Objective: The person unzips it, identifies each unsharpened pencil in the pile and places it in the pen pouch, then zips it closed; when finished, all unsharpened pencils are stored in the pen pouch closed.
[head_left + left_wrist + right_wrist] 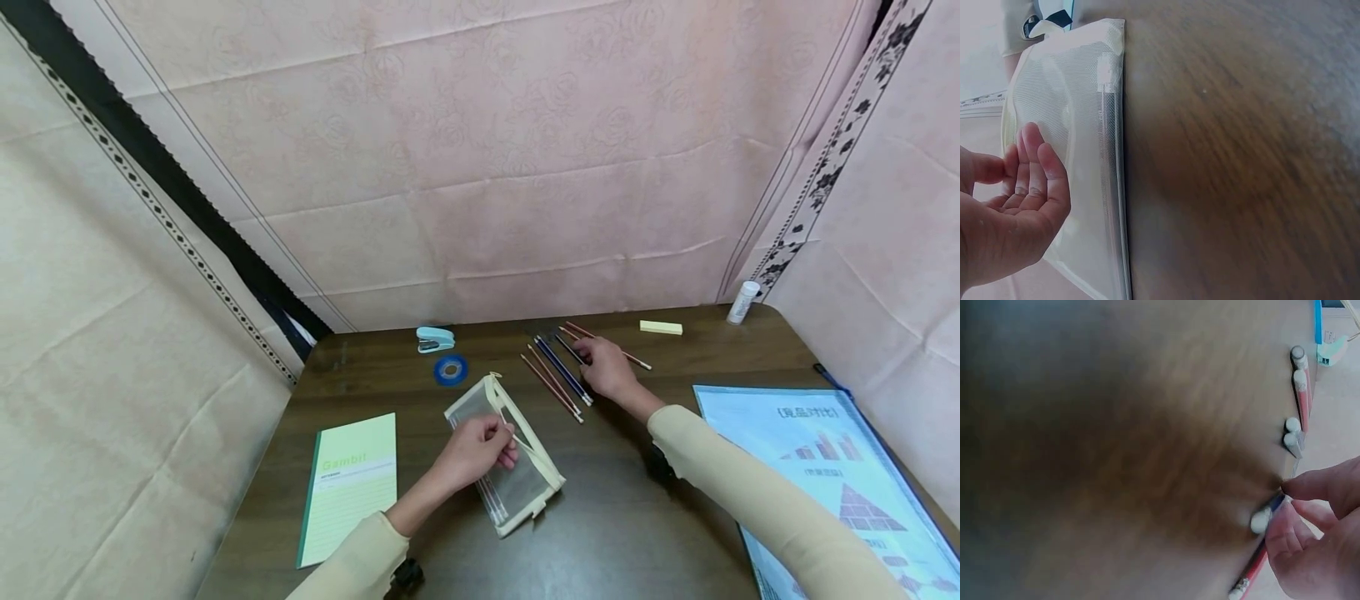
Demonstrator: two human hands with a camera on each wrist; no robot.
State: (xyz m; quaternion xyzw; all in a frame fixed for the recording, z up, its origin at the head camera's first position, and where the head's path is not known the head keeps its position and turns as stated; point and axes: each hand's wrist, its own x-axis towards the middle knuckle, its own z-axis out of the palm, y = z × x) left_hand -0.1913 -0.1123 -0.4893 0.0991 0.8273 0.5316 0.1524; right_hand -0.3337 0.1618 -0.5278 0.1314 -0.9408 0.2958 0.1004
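A mesh zip pencil case [536,487] with cream edging lies slanted on the table. Over its middle, my left hand [474,450] pinches the edge of the case's opening between thumb and forefinger, the other fingers loosely curled. Farther right, my right hand [606,367] pinches a dark pencil [567,347] with a white end, seen at the fingertips in the right wrist view. Just left of that hand lie two blue pencils [558,364] and two reddish-brown pencils [547,379]. Another red pencil [638,361] extends behind and beyond the right hand.
Along the back are a light-blue stapler [435,339], a roll of blue tape [451,370], a pale yellow block [661,327] and a white glue stick [743,302]. A green notebook [352,483] lies left; a blue folder [810,433] is under the right forearm.
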